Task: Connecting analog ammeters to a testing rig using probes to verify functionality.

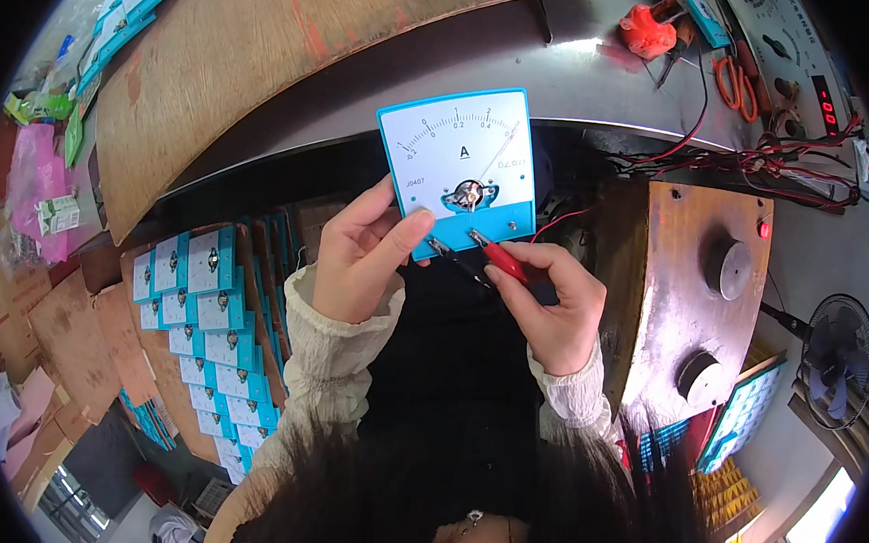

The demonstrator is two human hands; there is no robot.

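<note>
A square panel ammeter with a white dial and blue border is held up before me, its bare movement showing at the lower middle. My left hand grips its lower left edge, thumb on the front. The needle leans toward the right end of the scale. My right hand pinches a red crocodile clip, whose tip touches the blue lower strip of the meter. A black crocodile clip sits at the strip's lower left, near my left thumb.
Rows of similar meters lie on a board at left. A wooden board and metal bench edge lie ahead. At right are a metal box with knobs, red cables, orange-handled scissors and a fan.
</note>
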